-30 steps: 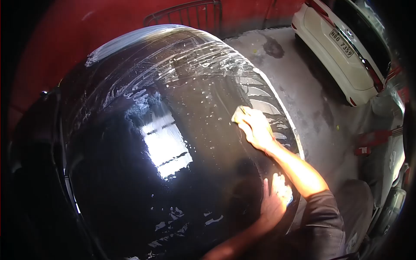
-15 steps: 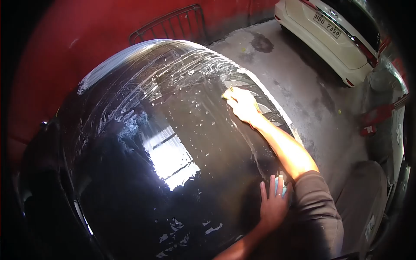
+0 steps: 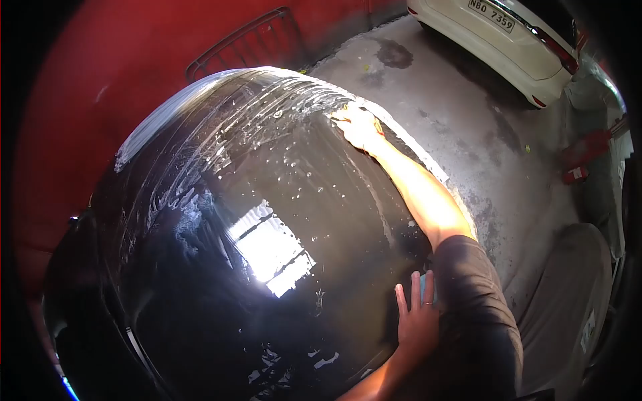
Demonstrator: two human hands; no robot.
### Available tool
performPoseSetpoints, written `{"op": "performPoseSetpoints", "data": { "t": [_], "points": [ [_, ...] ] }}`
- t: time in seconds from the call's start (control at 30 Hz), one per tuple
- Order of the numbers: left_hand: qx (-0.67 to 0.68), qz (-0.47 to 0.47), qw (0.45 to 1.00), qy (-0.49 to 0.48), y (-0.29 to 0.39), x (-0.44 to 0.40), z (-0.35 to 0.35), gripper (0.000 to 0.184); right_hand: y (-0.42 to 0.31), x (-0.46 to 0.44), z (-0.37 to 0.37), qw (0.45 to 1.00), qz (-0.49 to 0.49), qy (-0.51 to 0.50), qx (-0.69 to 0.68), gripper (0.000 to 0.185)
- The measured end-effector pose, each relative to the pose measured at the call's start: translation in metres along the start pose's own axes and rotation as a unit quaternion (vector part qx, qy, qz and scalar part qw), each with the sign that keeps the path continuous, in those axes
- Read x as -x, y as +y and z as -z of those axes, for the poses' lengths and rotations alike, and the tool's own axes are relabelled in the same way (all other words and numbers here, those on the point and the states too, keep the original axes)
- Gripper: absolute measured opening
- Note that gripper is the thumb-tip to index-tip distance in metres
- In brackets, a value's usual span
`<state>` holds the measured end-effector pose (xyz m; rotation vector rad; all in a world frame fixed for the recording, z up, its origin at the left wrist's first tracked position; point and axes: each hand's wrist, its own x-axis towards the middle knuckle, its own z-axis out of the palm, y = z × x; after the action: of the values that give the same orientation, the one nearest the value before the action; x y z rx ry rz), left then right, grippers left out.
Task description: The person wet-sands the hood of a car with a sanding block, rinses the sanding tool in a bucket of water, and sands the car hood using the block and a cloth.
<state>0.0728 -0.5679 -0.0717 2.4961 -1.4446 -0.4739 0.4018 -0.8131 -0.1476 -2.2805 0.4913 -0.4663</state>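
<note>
A glossy black car panel [image 3: 287,220], curved and probably a hood, fills the middle of the view. White soapy streaks and droplets mark its far part. Near the far right edge, in strong light, my right hand [image 3: 362,128] presses on the panel with curled fingers. They are closed around something small and yellowish that glare makes hard to identify. My left hand [image 3: 419,321] lies lower on the panel, close to my right sleeve, its fingers stretched out and a ring on one. A light blue piece [image 3: 429,289] shows by its fingers, mostly hidden.
A white car [image 3: 481,47] stands at the upper right on the concrete floor [image 3: 435,100]. Behind the black car are a red wall [image 3: 120,53] and a dark metal rack [image 3: 247,43]. My trouser leg [image 3: 568,287] is at the right, beside the car.
My right hand has slid farther up the panel toward its far edge. My left hand stays about where it was on the panel. The view has shifted slightly.
</note>
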Motion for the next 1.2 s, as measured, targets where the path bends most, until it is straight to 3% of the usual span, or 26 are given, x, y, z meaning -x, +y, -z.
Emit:
{"op": "performPoseSetpoints", "data": {
  "t": [0.07, 0.1, 0.13, 0.17, 0.2, 0.23, 0.3, 0.37, 0.4, 0.43, 0.5, 0.63, 0.73, 0.77, 0.8, 0.9, 1.0, 1.07, 1.1, 1.17, 1.2],
  "points": [
    [-0.142, -0.025, 0.989, -0.018, -0.003, 0.003, 0.001, 0.057, 0.003, 0.006, 0.003, 0.996, 0.084, 0.015, 0.000, 0.028],
    [-0.139, -0.032, 0.990, -0.016, -0.003, 0.001, 0.001, 0.057, 0.012, 0.035, 0.019, 0.991, 0.135, 0.019, -0.009, 0.027],
    [-0.051, -0.018, 0.998, 0.015, -0.001, 0.001, 0.001, 0.058, 0.012, 0.074, 0.046, 0.990, 0.140, -0.004, 0.006, 0.025],
    [0.040, 0.002, 0.998, 0.043, 0.000, 0.002, 0.000, 0.058, -0.006, 0.112, 0.077, 0.997, 0.075, -0.035, 0.010, 0.023],
    [0.050, 0.002, 0.998, 0.038, -0.001, 0.003, -0.001, 0.059, 0.009, 0.139, 0.087, 0.986, 0.165, 0.003, 0.014, 0.023],
    [0.052, 0.007, 0.998, 0.039, -0.003, 0.001, 0.000, 0.059, 0.011, 0.137, 0.087, 0.986, 0.167, -0.002, 0.012, 0.023],
    [0.069, 0.009, 0.997, 0.033, 0.000, 0.002, 0.003, 0.056, 0.015, 0.129, 0.084, 0.993, 0.119, -0.022, 0.008, 0.025],
    [0.048, 0.008, 0.998, 0.041, -0.001, 0.001, 0.000, 0.054, 0.027, 0.045, 0.037, 0.999, -0.004, -0.030, 0.016, 0.028],
    [0.034, 0.005, 0.998, 0.046, -0.001, 0.001, -0.001, 0.051, 0.028, -0.002, 0.020, 0.998, -0.019, -0.062, -0.013, 0.032],
    [0.030, 0.011, 0.998, 0.045, -0.002, 0.000, -0.001, 0.051, 0.031, -0.033, 0.009, 0.995, 0.007, -0.023, 0.100, 0.034],
    [-0.028, -0.014, 0.999, -0.008, -0.004, 0.001, 0.007, 0.051, 0.049, -0.025, 0.004, 0.999, 0.037, -0.032, -0.004, 0.034],
    [0.075, 0.012, 0.995, 0.069, 0.001, 0.000, 0.003, 0.052, 0.053, 0.140, 0.106, 0.997, 0.059, -0.030, 0.030, 0.031],
    [0.056, 0.016, 0.997, 0.053, -0.004, -0.003, 0.005, 0.052, 0.058, 0.140, 0.108, 0.998, 0.012, -0.061, 0.008, 0.031],
    [0.056, 0.011, 0.997, 0.045, 0.000, 0.000, 0.005, 0.053, 0.033, 0.101, 0.097, 0.995, -0.012, -0.103, 0.003, 0.032],
    [0.052, 0.016, 0.998, 0.039, 0.002, 0.000, 0.003, 0.054, 0.040, 0.058, 0.064, 0.995, 0.061, -0.055, 0.051, 0.032],
    [-0.036, 0.003, 0.999, -0.010, -0.001, 0.002, -0.007, 0.055, 0.022, -0.044, 0.002, 0.997, -0.016, -0.061, 0.041, 0.031],
    [0.021, 0.007, 1.000, 0.012, 0.001, -0.002, 0.008, 0.057, 0.029, 0.025, 0.049, 0.990, 0.072, -0.099, -0.068, 0.031],
    [0.051, 0.004, 0.998, 0.044, -0.001, 0.001, 0.007, 0.056, 0.057, 0.117, 0.092, 0.992, 0.119, -0.043, -0.006, 0.028],
    [0.054, -0.001, 0.997, 0.047, 0.000, 0.000, 0.005, 0.056, 0.040, 0.153, 0.135, 0.987, 0.125, -0.105, -0.010, 0.028],
    [0.090, 0.025, 0.993, 0.066, 0.001, 0.000, -0.001, 0.052, 0.083, 0.220, 0.147, 0.996, 0.050, -0.063, 0.028, 0.030],
    [0.058, 0.016, 0.996, 0.062, 0.000, -0.001, 0.000, 0.054, 0.069, 0.198, 0.137, 0.995, 0.076, -0.062, -0.015, 0.029]
  ]
}}
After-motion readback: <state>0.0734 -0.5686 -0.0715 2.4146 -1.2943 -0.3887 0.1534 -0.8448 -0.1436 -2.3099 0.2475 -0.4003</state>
